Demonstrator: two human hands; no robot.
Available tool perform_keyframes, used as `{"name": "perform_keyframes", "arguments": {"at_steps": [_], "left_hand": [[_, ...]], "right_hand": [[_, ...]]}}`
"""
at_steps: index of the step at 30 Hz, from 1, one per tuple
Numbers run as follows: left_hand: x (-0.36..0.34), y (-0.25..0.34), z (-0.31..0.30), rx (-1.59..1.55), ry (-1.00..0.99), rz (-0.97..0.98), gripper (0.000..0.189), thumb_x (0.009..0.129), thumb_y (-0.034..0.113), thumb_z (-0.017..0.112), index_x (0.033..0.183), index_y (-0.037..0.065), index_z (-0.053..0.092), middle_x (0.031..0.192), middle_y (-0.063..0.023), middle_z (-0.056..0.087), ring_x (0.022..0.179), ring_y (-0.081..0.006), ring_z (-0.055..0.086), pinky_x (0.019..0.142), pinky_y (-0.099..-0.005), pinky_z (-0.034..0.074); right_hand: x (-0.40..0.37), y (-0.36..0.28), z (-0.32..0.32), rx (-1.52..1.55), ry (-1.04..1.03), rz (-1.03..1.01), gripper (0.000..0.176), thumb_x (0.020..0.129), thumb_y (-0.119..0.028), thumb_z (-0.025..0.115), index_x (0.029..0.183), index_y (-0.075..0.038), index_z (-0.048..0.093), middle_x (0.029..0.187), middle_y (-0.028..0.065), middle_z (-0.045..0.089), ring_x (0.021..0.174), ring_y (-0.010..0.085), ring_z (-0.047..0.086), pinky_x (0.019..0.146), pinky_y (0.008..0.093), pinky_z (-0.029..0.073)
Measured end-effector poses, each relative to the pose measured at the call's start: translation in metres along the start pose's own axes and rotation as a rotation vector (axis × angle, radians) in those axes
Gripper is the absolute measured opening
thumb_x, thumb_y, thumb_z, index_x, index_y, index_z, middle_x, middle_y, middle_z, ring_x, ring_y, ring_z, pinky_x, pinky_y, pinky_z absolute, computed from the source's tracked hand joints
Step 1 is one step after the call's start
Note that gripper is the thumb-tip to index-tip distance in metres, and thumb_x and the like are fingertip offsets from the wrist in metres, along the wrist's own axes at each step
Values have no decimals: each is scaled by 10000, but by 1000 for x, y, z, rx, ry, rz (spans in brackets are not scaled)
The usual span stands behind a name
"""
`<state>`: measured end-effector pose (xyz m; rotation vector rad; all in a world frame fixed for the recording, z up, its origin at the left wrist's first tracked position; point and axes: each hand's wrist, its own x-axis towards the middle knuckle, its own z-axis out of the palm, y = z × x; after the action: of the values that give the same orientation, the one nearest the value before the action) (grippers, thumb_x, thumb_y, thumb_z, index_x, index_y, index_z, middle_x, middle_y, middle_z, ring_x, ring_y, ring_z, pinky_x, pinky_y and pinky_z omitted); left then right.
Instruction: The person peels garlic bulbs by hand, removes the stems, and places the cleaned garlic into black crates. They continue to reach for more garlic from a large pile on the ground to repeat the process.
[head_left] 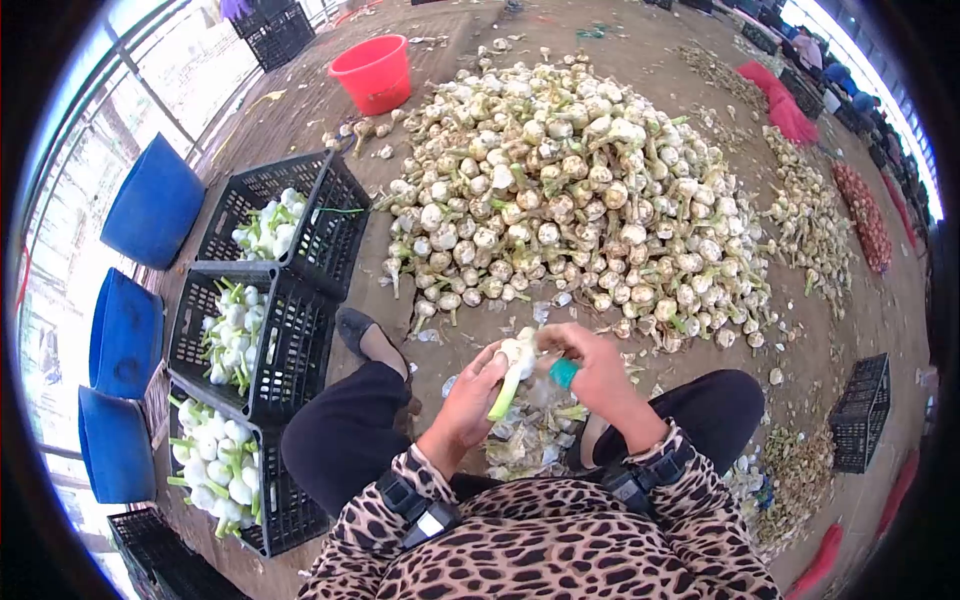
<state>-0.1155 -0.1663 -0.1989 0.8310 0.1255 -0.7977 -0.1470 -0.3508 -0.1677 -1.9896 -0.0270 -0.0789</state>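
Note:
Between my two hands is a garlic bulb (518, 352), white at the top, its green stem pointing down. My left hand (470, 396) has its fingers wrapped round the bulb and stem. Close on the right, my right hand (597, 375) is curled, its fingertips at the bulb's side; a green thing (563, 374) shows at its fingers, partly hidden. Peeled skins (525, 445) lie on the ground below the hands. A large heap of garlic (570, 200) spreads out in front.
Black crates (290, 350) holding cleaned garlic stand on the left, beside blue tubs (126, 333). A red bucket (375, 76) is behind the crates. An empty-looking black crate (861, 415) stands at the right. Red net sacks (863, 215) and people are farther back.

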Motion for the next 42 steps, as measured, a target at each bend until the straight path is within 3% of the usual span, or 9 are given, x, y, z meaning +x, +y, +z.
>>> {"name": "perform_keyframes", "arguments": {"at_steps": [1, 7, 24, 28, 30, 34, 35, 39, 42], "left_hand": [[1, -2, 4, 26, 58, 20, 454, 918, 359, 536, 1251, 68, 433, 1076, -35, 582, 881, -131, 606, 715, -241, 510], [1, -5, 4, 123, 111, 112, 422, 915, 383, 533, 1214, 94, 460, 1017, -20, 581, 840, -110, 586, 643, -229, 471], [1, -6, -9, 245, 172, 39, 289, 955, 353, 468, 1055, 82, 480, 943, -21, 548, 804, -114, 541, 664, -256, 467], [-8, 2, 1, 163, 203, -127, 420, 905, 407, 544, 1119, 47, 497, 985, -37, 564, 842, -131, 557, 694, -285, 481], [-9, 2, -8, 153, 49, -156, 515, 852, 408, 624, 1158, 16, 492, 1015, -46, 571, 852, -132, 575, 697, -264, 489], [-11, 0, -10, 301, 26, -137, 434, 814, 259, 662, 1130, 7, 507, 978, -46, 583, 833, -115, 576, 693, -239, 486], [-9, 2, -12, 353, 22, -88, 423, 809, 236, 662, 1131, 8, 508, 972, -44, 583, 839, -113, 574, 707, -239, 485], [-5, 5, -11, 463, 102, 36, 512, 727, 113, 731, 1174, 14, 503, 986, -42, 587, 876, -107, 573, 768, -237, 475], [-3, 7, -9, 620, 126, 104, 568, 687, 30, 753, 1192, 5, 496, 1025, -43, 585, 910, -105, 566, 784, -246, 473]], "right_hand": [[-1, -6, 3, -30, 0, -10, 319, 772, -166, 689, 1044, -27, 595, 980, 140, 623, 893, 309, 613, 767, 366, 489], [-4, 7, 18, -180, 73, -157, 254, 763, -128, 670, 998, -50, 616, 928, 133, 633, 861, 318, 608, 717, 364, 492], [2, -3, 24, -543, 7, -440, 217, 642, -49, 597, 848, -73, 537, 781, 56, 521, 772, 240, 567, 611, 343, 475], [7, 0, 18, -597, 34, -406, 239, 634, -58, 607, 859, -74, 528, 793, 59, 529, 789, 241, 571, 625, 352, 481], [14, 13, 15, -656, 70, -346, 254, 634, -58, 606, 875, -74, 525, 796, 60, 529, 791, 245, 572, 631, 358, 485], [22, 55, 7, -984, -147, 20, 244, 701, -65, 607, 931, -73, 526, 891, 89, 570, 876, 262, 583, 684, 350, 503], [17, 52, 5, -950, -195, 135, 242, 744, -56, 585, 983, -66, 550, 975, 108, 600, 940, 274, 591, 725, 361, 512], [7, 28, 6, -251, -93, -49, 365, 751, -45, 599, 1113, -88, 573, 1040, 133, 621, 969, 314, 597, 773, 384, 500], [1, -9, 10, -24, -107, -15, 359, 751, -74, 629, 1106, -78, 576, 1019, 134, 622, 935, 316, 599, 784, 367, 495]]}}
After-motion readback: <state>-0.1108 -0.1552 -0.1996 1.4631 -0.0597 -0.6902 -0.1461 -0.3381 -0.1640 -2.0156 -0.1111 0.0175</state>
